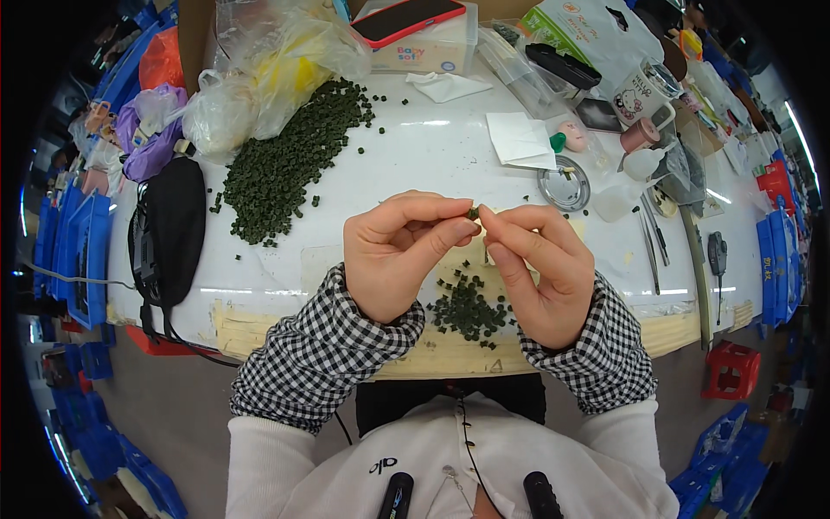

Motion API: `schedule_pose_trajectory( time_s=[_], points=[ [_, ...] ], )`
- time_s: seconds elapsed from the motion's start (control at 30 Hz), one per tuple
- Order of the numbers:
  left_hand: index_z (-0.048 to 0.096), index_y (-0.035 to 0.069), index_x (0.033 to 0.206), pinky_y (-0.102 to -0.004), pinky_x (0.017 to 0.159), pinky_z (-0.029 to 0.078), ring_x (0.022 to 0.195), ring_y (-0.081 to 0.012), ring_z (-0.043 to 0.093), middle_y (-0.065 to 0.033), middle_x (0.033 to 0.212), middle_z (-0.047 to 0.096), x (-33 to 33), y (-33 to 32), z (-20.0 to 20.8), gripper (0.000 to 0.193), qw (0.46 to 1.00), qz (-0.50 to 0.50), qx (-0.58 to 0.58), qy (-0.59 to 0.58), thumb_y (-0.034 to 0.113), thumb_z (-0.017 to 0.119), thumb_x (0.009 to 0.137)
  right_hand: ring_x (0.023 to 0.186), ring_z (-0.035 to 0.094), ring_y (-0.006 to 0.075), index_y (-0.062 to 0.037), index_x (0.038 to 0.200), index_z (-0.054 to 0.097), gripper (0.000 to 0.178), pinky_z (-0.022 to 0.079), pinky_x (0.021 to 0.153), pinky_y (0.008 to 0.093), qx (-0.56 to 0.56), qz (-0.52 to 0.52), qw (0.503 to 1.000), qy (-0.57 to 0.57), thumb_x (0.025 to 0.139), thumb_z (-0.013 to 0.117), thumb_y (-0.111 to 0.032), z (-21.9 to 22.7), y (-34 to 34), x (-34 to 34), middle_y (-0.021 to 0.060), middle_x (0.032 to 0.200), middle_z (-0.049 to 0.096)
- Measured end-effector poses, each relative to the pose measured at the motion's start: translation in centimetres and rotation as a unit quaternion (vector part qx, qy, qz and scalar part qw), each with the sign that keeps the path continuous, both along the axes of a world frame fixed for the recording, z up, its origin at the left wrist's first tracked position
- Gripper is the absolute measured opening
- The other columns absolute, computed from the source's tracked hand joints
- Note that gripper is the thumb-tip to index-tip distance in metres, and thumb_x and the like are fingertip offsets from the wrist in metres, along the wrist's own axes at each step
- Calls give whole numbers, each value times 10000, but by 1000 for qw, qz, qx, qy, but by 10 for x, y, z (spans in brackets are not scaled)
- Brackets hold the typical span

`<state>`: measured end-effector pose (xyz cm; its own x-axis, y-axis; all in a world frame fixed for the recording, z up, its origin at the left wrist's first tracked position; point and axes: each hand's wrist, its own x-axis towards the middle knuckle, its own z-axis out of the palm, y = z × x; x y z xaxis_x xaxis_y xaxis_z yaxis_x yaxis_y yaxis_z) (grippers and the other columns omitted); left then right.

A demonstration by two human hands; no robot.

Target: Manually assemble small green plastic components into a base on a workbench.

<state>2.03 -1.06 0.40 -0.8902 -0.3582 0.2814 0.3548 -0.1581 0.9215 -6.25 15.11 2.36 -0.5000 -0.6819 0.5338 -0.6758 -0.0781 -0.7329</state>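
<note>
My left hand point(393, 251) pinches a small dark green piece point(473, 214) between thumb and index finger, above the near part of the table. Close against it, my right hand point(549, 272) has its index fingertip at the piece, with the thumb a little lower; what its fingers hold, if anything, is too small to make out. Under the hands lies a small pile of dark green pieces point(469, 310) near the table's front edge. A much larger heap of similar pieces point(290, 164) spreads over the far left of the table.
Clear plastic bags point(277, 78) and a black pouch point(177, 229) lie at the left. Farther back stands a white plastic box point(424, 52) with a red-edged phone point(406, 19) on top. On the right are white paper point(520, 140), a round metal dish point(564, 197), tweezers point(649, 251) and a mug point(644, 91).
</note>
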Motion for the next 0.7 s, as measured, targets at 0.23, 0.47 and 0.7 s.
schedule_pose_trajectory(
  time_s=[0.23, 0.47, 0.7],
  points=[
    [646, -65, 1009, -282, 805, 561, 902, -197, 670, -147, 965, 666, -1, -4, -1, 158, 1000, -18, 9, -5, -80, 632, 853, 845, 609, 169, 12, 1183, 624, 312, 498, 716, 241, -7, 18, 999, -43, 876, 587, 54, -3, 0, -2, 121, 997, 604],
    [650, -57, 1002, -279, 804, 560, 898, -193, 669, -138, 962, 671, -1, -5, 1, 154, 999, -24, 38, -20, -77, 638, 849, 845, 602, 162, 10, 1187, 625, 311, 487, 719, 236, -8, 27, 996, -81, 883, 576, 49, -3, 0, -2, 121, 992, 606],
    [664, -59, 998, -279, 799, 561, 902, -196, 665, -145, 972, 662, -1, -7, -1, 156, 1000, -14, -1, -1, -88, 629, 848, 861, 609, 170, 1, 1190, 628, 318, 496, 727, 245, 14, 31, 997, -70, 880, 582, 52, -1, 0, -4, 118, 1007, 612]
  ],
)
